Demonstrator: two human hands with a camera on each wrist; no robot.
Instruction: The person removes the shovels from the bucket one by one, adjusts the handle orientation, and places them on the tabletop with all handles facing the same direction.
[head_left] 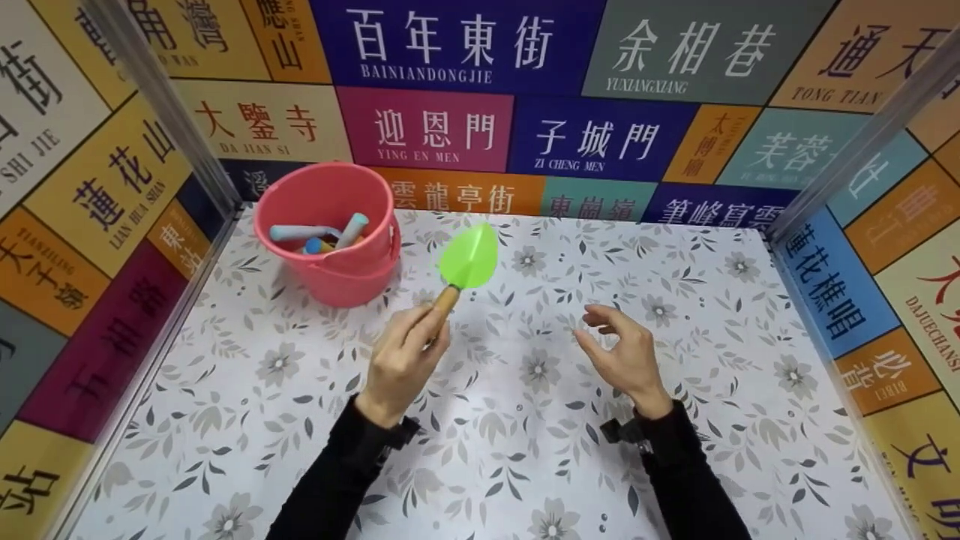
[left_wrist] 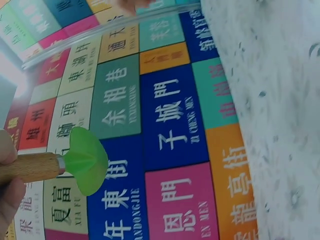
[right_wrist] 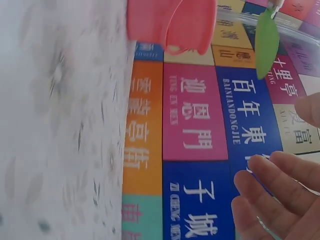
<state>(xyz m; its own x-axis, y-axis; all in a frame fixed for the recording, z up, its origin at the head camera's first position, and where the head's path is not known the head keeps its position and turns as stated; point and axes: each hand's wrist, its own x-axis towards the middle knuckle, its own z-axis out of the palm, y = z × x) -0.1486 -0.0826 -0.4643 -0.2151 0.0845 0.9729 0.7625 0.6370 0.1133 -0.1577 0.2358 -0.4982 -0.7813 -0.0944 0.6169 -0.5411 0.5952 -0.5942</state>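
Walls (head_left: 427,135): coloured sign panels, back + both sides. Table (head_left: 487,465): floral. Pink bucket (head_left: 345,289) back L, nr wall. R hand (head_left: 628,360) empty, fingers loosely bent. L hand (head_left: 401,361) grips green trowel (head_left: 469,256) by wooden handle (head_left: 446,301), held up betw. bucket & R hand. Lt-blue cyl. items (head_left: 296,232) inside bucket.

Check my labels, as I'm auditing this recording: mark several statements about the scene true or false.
1. The left hand grips a trowel by its wooden handle. True.
2. The trowel is all red. False: its blade is bright green.
3. The pink bucket stands upright on a floral surface. True.
4. The bucket is empty. False: rod-like things show inside, at least one light blue.
5. The right hand holds nothing. True.
6. The trowel touches the bucket. False: the two are apart.
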